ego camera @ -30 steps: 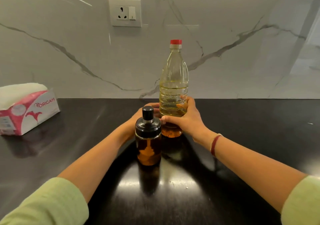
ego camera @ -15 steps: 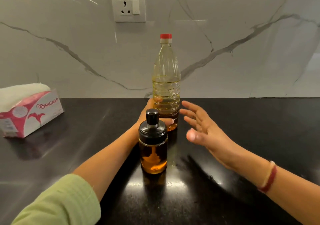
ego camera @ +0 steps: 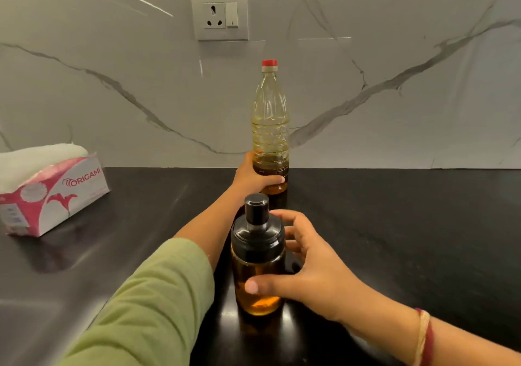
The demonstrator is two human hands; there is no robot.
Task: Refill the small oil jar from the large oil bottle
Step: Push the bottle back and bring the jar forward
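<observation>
The large oil bottle [ego camera: 270, 123] is clear plastic with a red cap and stands upright near the back of the black counter [ego camera: 394, 224], part full of yellow oil. My left hand [ego camera: 251, 178] grips its base. In front of it stands the small oil jar [ego camera: 258, 269], amber glass with a black lid and knob, holding a little oil at the bottom. My right hand [ego camera: 313, 269] wraps around the jar from the right, thumb on its front, fingers behind it near the lid.
A pink and white tissue box [ego camera: 50, 193] lies at the left of the counter. A marble wall with a power socket [ego camera: 220, 14] rises behind the counter.
My right hand let go of the large bottle, drew back and closed around the small jar. My left hand stays on the bottle's base.
</observation>
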